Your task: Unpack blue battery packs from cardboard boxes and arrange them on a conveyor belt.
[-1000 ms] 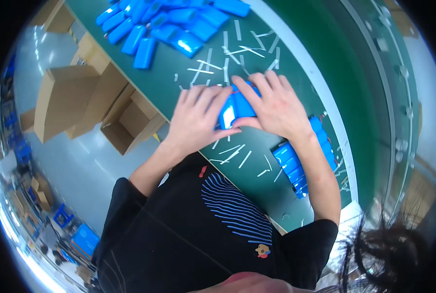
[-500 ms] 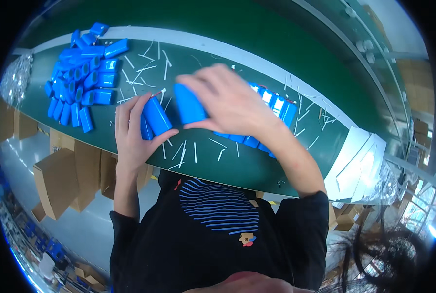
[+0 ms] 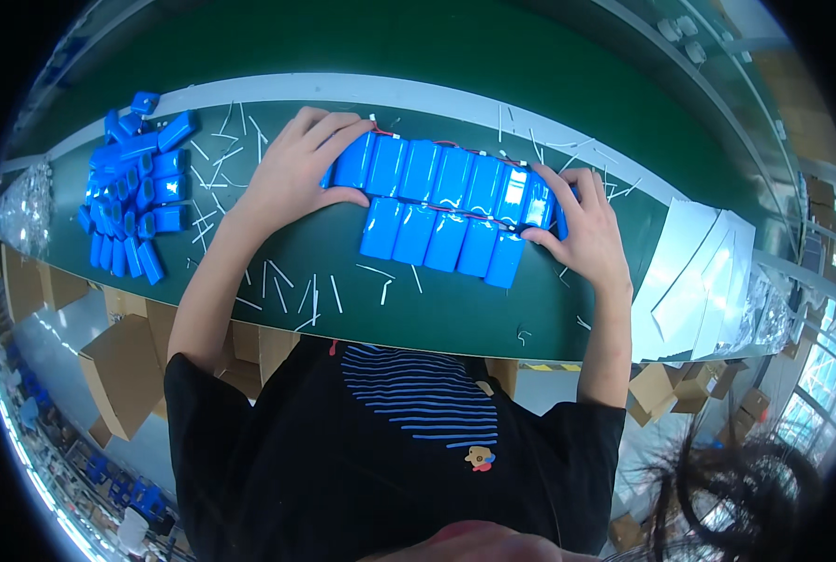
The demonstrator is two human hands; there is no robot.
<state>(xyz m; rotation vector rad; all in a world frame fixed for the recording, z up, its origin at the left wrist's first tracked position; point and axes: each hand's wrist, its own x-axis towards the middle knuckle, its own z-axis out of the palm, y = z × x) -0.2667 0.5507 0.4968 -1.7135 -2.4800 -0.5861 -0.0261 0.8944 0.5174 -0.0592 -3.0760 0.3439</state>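
While loose blue packs (image 3: pixel 169 190) lie heaped at far left, your left hand (image 3: pixel 296 170) grips the left end of the upper pack row (image 3: pixel 451 176), mid-tabletop (image 3: pixel 465 318); your right hand (image 3: pixel 591 229) grips its right end; white sheets (image 3: pixel 704 272) beyond.

No readable text, no legible numbers

Tabletop (image 3: pixel 446 328): green, strewn with white strips (image 3: pixel 337 293).
Right end: white sheets (image 3: pixel 694 281) beside clear plastic (image 3: pixel 772 300).
Floor (image 3: pixel 156 448): grey, cardboard boxes (image 3: pixel 123 379).
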